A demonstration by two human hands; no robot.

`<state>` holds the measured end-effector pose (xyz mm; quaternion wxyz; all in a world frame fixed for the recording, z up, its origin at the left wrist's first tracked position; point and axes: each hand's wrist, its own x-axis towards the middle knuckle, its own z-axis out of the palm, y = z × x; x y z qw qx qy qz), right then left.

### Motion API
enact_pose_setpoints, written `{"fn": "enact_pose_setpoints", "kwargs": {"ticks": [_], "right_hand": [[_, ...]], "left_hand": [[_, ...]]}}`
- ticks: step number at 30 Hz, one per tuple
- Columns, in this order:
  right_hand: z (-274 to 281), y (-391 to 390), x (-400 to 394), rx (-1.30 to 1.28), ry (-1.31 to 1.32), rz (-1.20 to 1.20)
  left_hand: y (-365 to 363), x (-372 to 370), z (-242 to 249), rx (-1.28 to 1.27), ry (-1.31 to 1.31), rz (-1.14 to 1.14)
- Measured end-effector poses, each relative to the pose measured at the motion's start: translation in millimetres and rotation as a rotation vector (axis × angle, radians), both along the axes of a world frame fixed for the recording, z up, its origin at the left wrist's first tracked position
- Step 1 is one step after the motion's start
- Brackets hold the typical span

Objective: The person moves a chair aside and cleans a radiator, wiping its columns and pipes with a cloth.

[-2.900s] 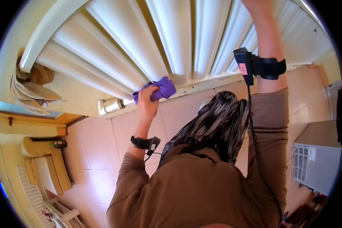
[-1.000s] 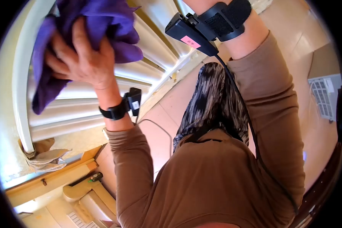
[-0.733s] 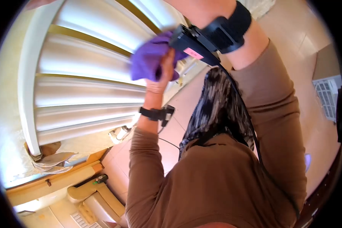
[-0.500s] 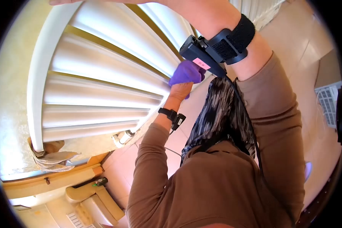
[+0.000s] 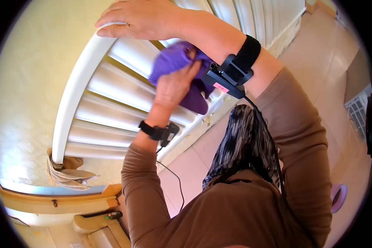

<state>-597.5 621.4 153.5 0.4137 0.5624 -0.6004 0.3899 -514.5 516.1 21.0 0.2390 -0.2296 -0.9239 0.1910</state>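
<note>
A purple cloth [image 5: 169, 62] is bunched under and around my left hand [image 5: 173, 87], which presses it on the slats of a white radiator [image 5: 120, 84]. Some fingers show on top of the cloth; the others are hidden in its folds. My right hand [image 5: 140, 20] lies across the radiator's curved outer rail at the top of the view, fingers stretched out over it and thumb alongside. My right forearm crosses above the cloth. Both wrists wear black straps with small devices and cables.
A beige cloth [image 5: 72, 171] hangs by the rail's lower end. Pipework runs along the radiator's floor side. A beige sofa [image 5: 105, 233] stands at the lower left. A white grated unit [image 5: 358, 111] and a purple round object [image 5: 339, 198] are on the right.
My left hand and the cloth have moved up and left over the slats. My right hand has come into fuller view on the rail. The whole view has shifted.
</note>
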Motion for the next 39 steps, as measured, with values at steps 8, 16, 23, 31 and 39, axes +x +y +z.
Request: {"fn": "enact_pose_setpoints", "kwargs": {"ticks": [8,16,23,31,39], "right_hand": [[-46.6,60.5,4.7,-0.259,-0.101,-0.086],[-265.4,133.5,52.3,-0.313,-1.179,-0.109],[-321.2,115.2,118.2,-0.454,-1.579,0.099],[-279.5,140.2,116.1,-0.827,-1.611,0.069],[-189.4,133.1,80.9,-1.108,-1.223,0.495]], "left_hand": [[4.5,-18.8,67.4,0.017,0.508,0.067],[42.7,-53.1,-21.6,0.249,0.313,0.072],[45.8,-91.7,-130.2,0.068,-0.111,-0.163],[124.2,-48.2,-66.0,0.869,-0.458,-0.224],[126.3,-8.0,42.5,1.552,-1.094,-0.599]]}}
